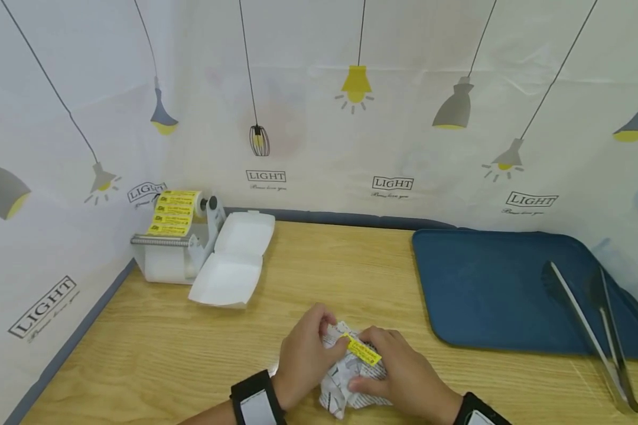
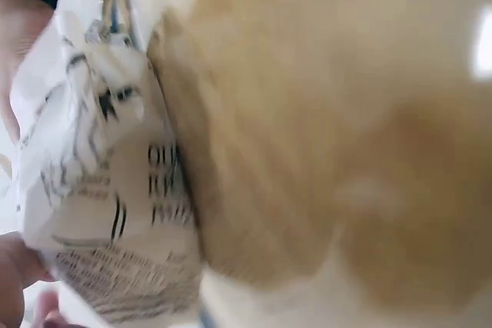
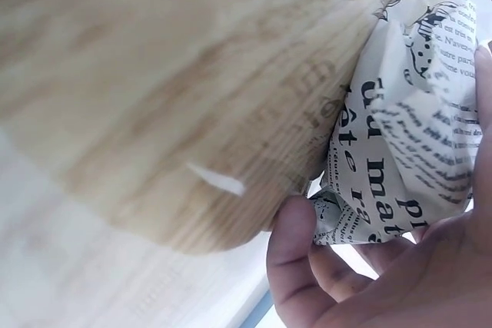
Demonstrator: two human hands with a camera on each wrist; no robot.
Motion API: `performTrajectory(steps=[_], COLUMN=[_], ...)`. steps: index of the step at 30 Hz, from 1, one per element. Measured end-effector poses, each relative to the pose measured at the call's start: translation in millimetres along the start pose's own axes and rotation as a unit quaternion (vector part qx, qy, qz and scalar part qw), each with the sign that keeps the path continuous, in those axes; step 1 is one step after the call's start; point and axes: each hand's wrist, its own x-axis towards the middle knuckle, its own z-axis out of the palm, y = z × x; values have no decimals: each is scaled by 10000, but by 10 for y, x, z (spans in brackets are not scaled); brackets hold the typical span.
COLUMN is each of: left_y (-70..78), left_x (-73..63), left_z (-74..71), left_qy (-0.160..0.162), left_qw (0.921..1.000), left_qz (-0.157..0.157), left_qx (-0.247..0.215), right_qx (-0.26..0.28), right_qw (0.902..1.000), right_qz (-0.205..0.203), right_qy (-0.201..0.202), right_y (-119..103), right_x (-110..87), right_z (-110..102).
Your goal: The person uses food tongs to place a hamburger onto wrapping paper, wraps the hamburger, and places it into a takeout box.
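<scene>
A crumpled bundle wrapped in newsprint-patterned paper (image 1: 345,389) lies on the wooden table at the near middle; what it contains is hidden. Across its top runs a yellow printed sticker (image 1: 364,350). My left hand (image 1: 309,354) grips the bundle's left side, its thumb at the sticker's left end. From the right, my right hand (image 1: 404,373) holds the bundle, thumb on the near side and fingers by the sticker's right part. The right wrist view shows fingers curled at one end of the newsprint wrapper (image 3: 400,144). In the left wrist view, folded paper (image 2: 115,182) fills the left side.
A label dispenser (image 1: 204,236) with a roll of yellow stickers (image 1: 174,212) stands at the back left. Beside it sits an opened white takeaway box (image 1: 228,277). Metal tongs (image 1: 590,330) rest across a blue tray (image 1: 478,295) at right. A lamp-printed curtain (image 1: 308,118) encloses the table.
</scene>
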Motion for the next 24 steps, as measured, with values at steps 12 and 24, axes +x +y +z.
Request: performTrajectory(steps=[12, 24], left_y=[102, 73], left_x=[-110, -113], left_z=[-66, -11], left_qy=[-188, -357], left_qw=[9751, 9747], left_qz=[1573, 1467], left_qx=[1552, 1649], right_qx=[127, 1086], right_qw=[9998, 9893], right_qz=[-104, -145], right_qy=[58, -964], right_y=[21, 105], right_x=[-8, 48], right_z=[-10, -220])
